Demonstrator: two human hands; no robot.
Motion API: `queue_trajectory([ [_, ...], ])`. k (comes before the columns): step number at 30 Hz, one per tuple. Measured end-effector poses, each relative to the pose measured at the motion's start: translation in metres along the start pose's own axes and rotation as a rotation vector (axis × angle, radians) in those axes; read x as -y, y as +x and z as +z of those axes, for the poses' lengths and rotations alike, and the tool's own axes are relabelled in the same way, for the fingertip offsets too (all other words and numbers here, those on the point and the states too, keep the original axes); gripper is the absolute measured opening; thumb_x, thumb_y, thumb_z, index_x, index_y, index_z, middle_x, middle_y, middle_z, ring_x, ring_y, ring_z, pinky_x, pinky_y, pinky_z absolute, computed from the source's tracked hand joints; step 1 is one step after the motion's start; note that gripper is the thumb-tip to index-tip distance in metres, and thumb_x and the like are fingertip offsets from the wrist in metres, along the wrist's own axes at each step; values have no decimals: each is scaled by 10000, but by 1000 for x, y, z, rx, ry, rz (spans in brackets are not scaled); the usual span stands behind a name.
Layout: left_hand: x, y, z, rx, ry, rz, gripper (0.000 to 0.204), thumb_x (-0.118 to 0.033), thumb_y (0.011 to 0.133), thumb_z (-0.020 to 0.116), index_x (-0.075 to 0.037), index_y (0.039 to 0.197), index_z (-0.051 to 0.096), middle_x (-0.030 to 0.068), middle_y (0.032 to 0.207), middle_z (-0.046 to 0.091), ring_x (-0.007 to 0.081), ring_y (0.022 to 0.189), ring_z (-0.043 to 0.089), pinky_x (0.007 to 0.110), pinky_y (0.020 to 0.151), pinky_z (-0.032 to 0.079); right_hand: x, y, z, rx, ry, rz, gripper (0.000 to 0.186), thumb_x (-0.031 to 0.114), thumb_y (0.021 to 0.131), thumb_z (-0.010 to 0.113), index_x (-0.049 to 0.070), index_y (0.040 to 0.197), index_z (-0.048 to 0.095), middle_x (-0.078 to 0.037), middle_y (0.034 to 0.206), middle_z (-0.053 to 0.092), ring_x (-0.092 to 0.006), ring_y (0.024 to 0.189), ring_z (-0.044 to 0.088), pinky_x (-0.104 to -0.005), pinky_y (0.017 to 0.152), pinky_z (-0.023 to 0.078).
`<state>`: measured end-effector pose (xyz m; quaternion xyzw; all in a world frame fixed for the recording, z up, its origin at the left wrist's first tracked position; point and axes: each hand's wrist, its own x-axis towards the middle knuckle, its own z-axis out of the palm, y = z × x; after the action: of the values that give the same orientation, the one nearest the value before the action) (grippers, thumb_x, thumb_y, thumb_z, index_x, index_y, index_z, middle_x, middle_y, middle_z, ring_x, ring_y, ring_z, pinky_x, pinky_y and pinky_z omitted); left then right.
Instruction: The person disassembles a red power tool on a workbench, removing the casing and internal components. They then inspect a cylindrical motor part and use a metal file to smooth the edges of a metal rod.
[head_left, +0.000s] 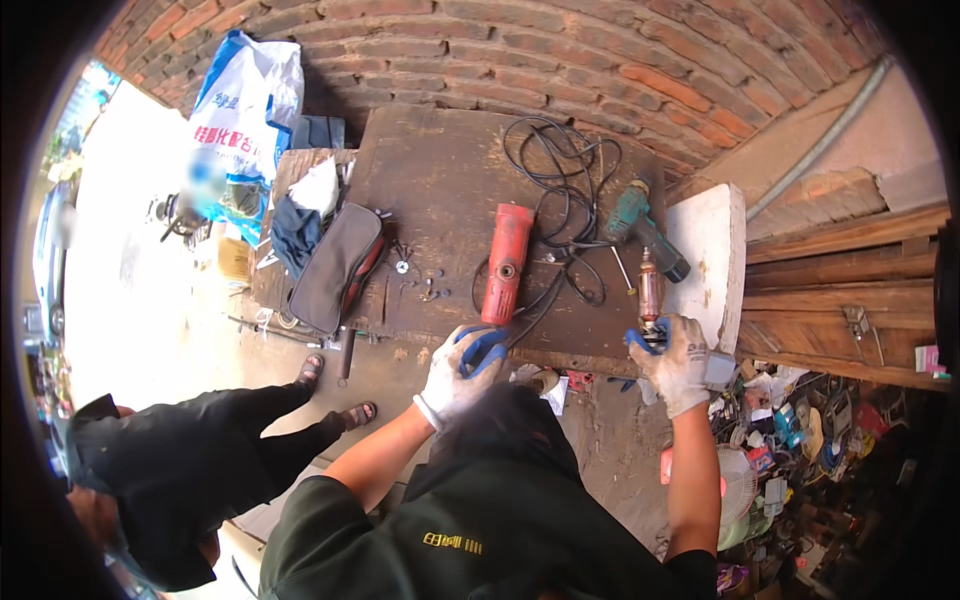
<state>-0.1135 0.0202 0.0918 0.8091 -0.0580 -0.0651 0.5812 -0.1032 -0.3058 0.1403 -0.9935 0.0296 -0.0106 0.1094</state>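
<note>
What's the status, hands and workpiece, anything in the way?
Left hand gloved, resting at bench edge by red grinder body. Right hand gripping copper motor armature. Black cable coiled between them.

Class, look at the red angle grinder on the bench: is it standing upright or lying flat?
Lying flat: the red angle grinder rests lengthwise on the workbench, the left hand at its near end.

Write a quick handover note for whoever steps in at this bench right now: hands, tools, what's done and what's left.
Left hand: gloved, resting at the butt of the red grinder on the bench.
Right hand: gloved, gripping the copper-coloured motor core at the bench edge.
Teal drill lies beside the core; black cable is coiled behind.
Done: core is out and loose.
Left: core not yet back in any tool; small screws still loose.
</note>
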Motion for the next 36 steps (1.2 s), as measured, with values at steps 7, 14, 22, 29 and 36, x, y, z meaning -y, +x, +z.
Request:
queue_trajectory([
  [7,20,-20,-45,-90,-3,-191,291,-103,859,667,-23,1137,698,164,1085,681,312,1011,661,376,919,508,137,118,-16,11,87,-296,499,467,734,801,45,941,632,-159,896,649,-344,857,616,-458,799,505],
  [14,45,-54,-90,-162,10,-284,304,-111,855,688,-8,1141,694,160,1101,676,293,1035,664,359,930,506,261,232,123,286,-121,-402,636,595,790,682,42,1102,646,-190,994,704,-348,1016,656,-441,900,515],
  [22,75,-91,-120,-273,-51,-504,316,-120,857,690,-17,1156,693,155,1079,676,279,986,681,347,903,524,294,243,170,275,-368,-520,717,643,759,719,58,1164,626,-168,1090,650,-318,1049,621,-442,921,488],
  [29,83,-72,-124,-168,-55,-482,346,-140,857,696,0,1172,677,163,1141,666,292,1056,668,353,954,507,300,227,168,304,-470,-489,868,589,728,781,43,1340,495,-180,1198,560,-333,1088,595,-450,916,489],
  [36,86,-74,-117,-141,-29,-436,403,-201,839,704,-33,1202,647,179,1121,632,360,1027,643,396,904,516,303,220,164,363,-598,-535,1077,595,719,790,48,1518,320,-232,1484,412,-367,1187,568,-484,941,481],
])
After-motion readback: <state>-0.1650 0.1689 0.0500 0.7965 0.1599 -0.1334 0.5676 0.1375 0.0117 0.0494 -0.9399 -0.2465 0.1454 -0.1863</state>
